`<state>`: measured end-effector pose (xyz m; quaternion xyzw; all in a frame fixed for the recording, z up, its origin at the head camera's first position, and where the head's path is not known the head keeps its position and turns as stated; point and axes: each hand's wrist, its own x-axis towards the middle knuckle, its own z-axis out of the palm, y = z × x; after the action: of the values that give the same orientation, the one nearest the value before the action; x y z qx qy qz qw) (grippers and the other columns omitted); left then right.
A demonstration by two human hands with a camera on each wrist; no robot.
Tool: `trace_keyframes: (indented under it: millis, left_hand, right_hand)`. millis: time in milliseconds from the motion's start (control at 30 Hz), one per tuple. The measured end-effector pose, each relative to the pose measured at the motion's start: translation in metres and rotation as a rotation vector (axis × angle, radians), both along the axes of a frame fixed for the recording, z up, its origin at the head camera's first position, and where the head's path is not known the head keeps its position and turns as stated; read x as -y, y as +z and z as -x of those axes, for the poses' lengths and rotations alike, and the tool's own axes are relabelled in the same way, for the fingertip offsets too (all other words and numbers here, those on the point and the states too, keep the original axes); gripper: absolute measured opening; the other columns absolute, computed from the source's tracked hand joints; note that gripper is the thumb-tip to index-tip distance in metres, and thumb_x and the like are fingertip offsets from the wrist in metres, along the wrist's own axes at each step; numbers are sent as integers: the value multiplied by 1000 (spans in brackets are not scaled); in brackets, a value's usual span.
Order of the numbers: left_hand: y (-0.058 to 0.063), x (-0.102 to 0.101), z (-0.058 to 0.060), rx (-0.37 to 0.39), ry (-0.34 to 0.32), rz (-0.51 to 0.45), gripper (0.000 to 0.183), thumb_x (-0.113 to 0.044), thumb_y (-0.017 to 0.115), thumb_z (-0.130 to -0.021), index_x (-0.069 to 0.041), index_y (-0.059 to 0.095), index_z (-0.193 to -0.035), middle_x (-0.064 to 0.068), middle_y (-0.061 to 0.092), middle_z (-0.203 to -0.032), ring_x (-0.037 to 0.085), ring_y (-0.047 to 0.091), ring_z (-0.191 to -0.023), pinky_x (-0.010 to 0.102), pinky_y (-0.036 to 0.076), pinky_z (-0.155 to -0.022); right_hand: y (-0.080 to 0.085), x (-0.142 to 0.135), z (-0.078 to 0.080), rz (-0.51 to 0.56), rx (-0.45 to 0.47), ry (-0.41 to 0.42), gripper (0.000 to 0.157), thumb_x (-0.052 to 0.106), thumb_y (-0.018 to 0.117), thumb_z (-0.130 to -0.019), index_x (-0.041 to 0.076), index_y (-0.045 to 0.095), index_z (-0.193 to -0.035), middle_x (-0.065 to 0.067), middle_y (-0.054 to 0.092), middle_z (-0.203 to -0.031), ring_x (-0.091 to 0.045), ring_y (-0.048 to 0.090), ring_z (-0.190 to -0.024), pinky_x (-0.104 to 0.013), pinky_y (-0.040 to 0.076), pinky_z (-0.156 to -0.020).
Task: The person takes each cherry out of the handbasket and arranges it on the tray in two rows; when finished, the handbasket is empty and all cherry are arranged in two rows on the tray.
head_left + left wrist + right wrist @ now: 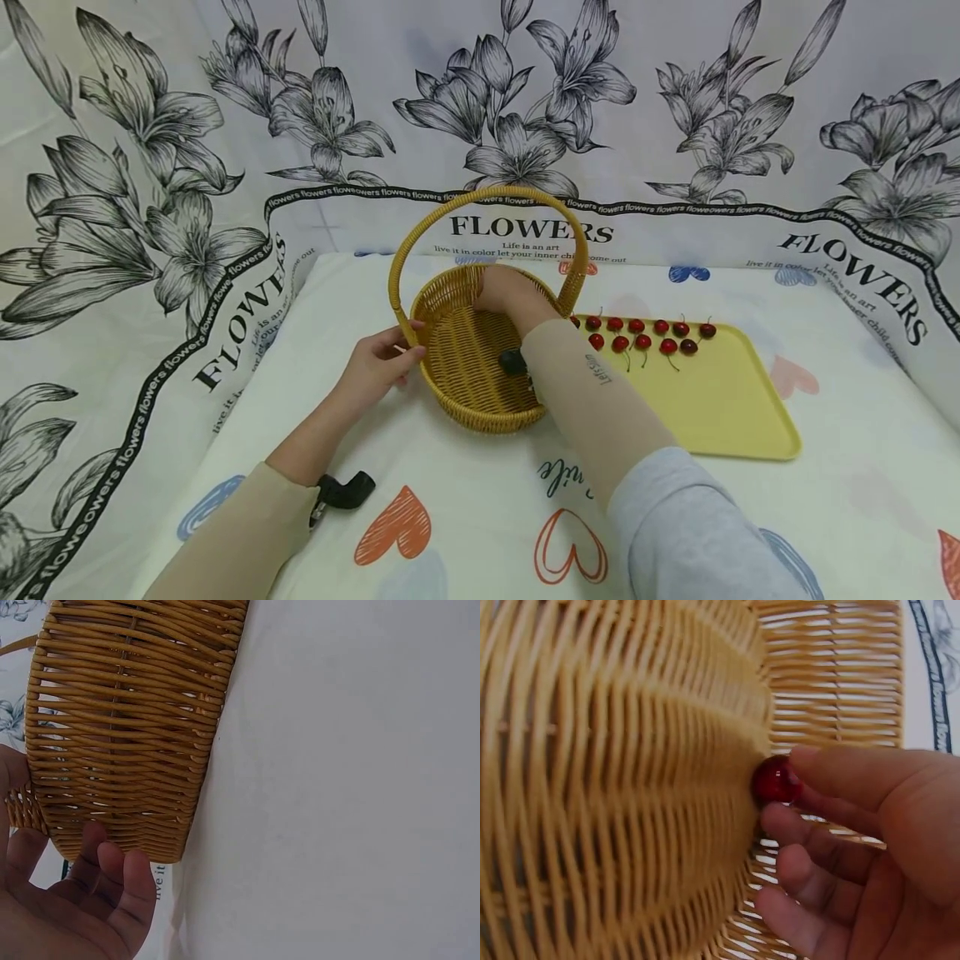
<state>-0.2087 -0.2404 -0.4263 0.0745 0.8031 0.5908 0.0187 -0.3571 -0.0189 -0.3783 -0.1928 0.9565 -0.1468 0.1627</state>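
Observation:
A woven wicker basket point(480, 367) with a tall arched handle stands on the cloth. My left hand point(378, 358) holds its left side where the handle meets the rim, thumb over the rim; the other fingers lie against the outer weave in the left wrist view. Inside the basket, my right hand point(847, 847) pinches a dark red cherry point(775, 780) between thumb and fingers, low by the far wall. In the head view that cherry is hidden by the hand. Right of the basket, a yellow tray point(735, 408) carries several cherries point(642, 342) in two rows, most with stems.
The basket handle point(491, 193) arches above my right forearm, which crosses the near right rim and covers part of the tray. A white cloth point(465, 508) with printed hearts lies underneath. A flower-printed curtain point(517, 100) hangs behind and to the left.

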Motion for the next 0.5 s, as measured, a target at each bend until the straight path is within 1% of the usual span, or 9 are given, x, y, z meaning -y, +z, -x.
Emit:
trace_keyframes:
  millis: [67,133,167,233,300,367,400,467,500]
  left_hand:
    - [1,-2,0,-4,-1,2,37,-19,69,-101,-8,64,-136,15,62,-107,23,55,-70,31,51,-57]
    - [1,-3,0,-10,-3,3,36,-18,69,-101,-9,64,-136,15,61,-107,26,56,-70,31,52,-57]
    - [2,-3,0,-10,-4,4,36,-18,69,-101,-9,64,-136,15,61,-107,27,56,-70,32,52,-57]
    - [2,-3,0,-10,-8,6,36,-19,69,-101,-10,64,-136,15,62,-107,29,57,-71,32,53,-58]
    - [3,-3,-1,-7,-9,5,37,-19,69,-101,-10,64,-137,15,62,-107,30,57,-72,33,54,-59]
    - [3,-3,-1,-3,-7,4,38,-20,69,-101,-10,64,-137,14,63,-107,30,58,-72,33,55,-60]
    - [3,-2,-1,-1,-6,6,38,-20,69,-101,-10,64,-137,13,63,-108,29,58,-72,33,55,-61]
    - [4,-2,-1,-1,-3,4,38,-21,69,-101,-10,64,-137,13,64,-108,28,58,-73,33,56,-61]
    - [4,-1,0,-2,-2,5,39,-21,69,-101,-9,64,-137,13,64,-107,28,58,-72,33,56,-62]
  right_hand:
    - [-4,0,1,-16,-10,-5,29,23,70,-97,13,59,-73,-1,53,-70,-18,48,-66,-36,44,-68]
    - [-6,-1,-1,-36,-27,-7,20,24,73,-95,12,66,-81,-3,63,-81,-20,57,-74,-39,50,-73]
    - [-5,-1,-2,-41,-36,-5,17,24,75,-94,12,68,-84,-3,65,-85,-21,59,-77,-40,51,-75]
    - [-2,-1,-6,-66,-47,18,16,23,75,-94,12,67,-85,-3,65,-85,-20,59,-76,-40,50,-74]
    - [3,-1,-10,-70,-54,47,18,20,74,-93,13,64,-80,-1,58,-78,-18,51,-70,-36,45,-68]
    - [11,-1,-15,-51,-69,87,14,17,73,-93,15,68,-80,4,58,-77,-13,48,-68,-32,43,-67]
    - [16,-2,-17,-39,-59,108,13,15,70,-93,14,70,-80,3,57,-77,-13,44,-67,-32,41,-66]
    - [27,-4,-24,3,-46,138,10,13,69,-94,14,77,-88,3,64,-84,-12,48,-70,-30,45,-69]
    - [33,-6,-29,20,-49,157,11,14,69,-94,15,79,-96,4,68,-93,-11,54,-75,-31,48,-72]
